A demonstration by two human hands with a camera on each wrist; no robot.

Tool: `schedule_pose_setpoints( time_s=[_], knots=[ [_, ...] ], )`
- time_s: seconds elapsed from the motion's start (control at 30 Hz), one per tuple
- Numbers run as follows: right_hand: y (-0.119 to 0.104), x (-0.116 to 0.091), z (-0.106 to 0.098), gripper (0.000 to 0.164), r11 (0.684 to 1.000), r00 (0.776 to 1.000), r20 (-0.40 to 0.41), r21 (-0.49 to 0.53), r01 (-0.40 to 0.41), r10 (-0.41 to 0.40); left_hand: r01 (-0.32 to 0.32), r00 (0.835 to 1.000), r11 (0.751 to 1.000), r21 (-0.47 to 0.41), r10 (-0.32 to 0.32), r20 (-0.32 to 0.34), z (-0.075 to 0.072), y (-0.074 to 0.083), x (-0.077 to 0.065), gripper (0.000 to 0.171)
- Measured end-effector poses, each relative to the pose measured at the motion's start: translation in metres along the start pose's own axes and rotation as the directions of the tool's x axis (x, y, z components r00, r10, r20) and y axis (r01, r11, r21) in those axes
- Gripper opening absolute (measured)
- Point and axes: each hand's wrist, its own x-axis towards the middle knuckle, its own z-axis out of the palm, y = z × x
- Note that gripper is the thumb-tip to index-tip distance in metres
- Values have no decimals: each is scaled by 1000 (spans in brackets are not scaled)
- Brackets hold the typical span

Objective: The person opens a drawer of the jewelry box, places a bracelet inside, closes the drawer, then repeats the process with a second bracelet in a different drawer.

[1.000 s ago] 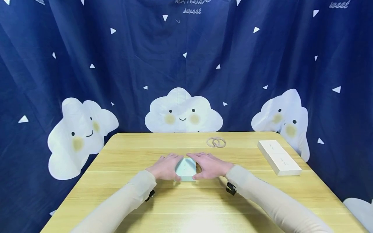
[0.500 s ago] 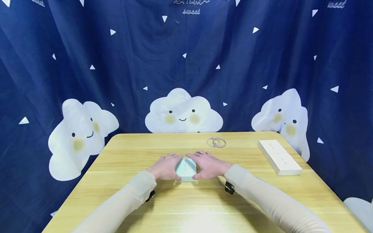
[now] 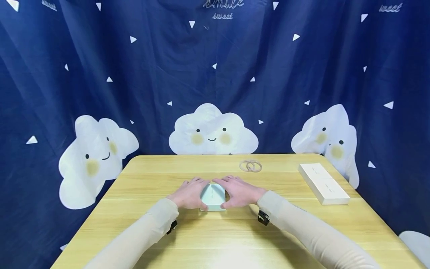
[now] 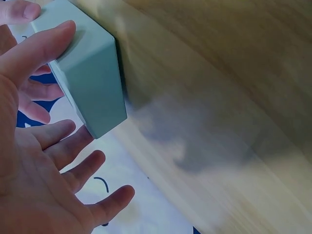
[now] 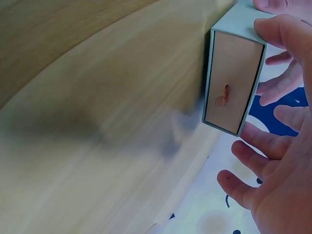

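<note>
A small pale green drawer box (image 3: 213, 196) lies on the table between my two hands. My left hand (image 3: 189, 195) grips its left end, thumb on the near side and a fingertip at the far edge. At the right end my right hand (image 3: 241, 193) holds it the same way, the other fingers spread. In the right wrist view the box's end shows a pinkish-beige drawer front (image 5: 236, 73), flush within the green sleeve, with a small pull tab (image 5: 223, 97). The left wrist view shows the opposite end (image 4: 97, 90) as plain green.
Two thin pinkish rings (image 3: 250, 166) lie overlapping toward the back of the wooden table (image 3: 161, 168). Two white boxes (image 3: 324, 184) sit end to end near the right edge. A dark blue curtain (image 3: 151, 74) with clouds hangs behind the table.
My right hand has shifted slightly left toward my left hand, and the box a little with it. Both hands keep their hold. The head view has tipped slightly up.
</note>
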Motion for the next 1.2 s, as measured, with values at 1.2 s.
schedule_pose_setpoints(
  time_s=[1.2],
  knots=[
    [-46,69,5,93,995,996,0,-57,86,-86,82,996,995,-59,-83,-19,-35,-57,-41,99]
  ],
)
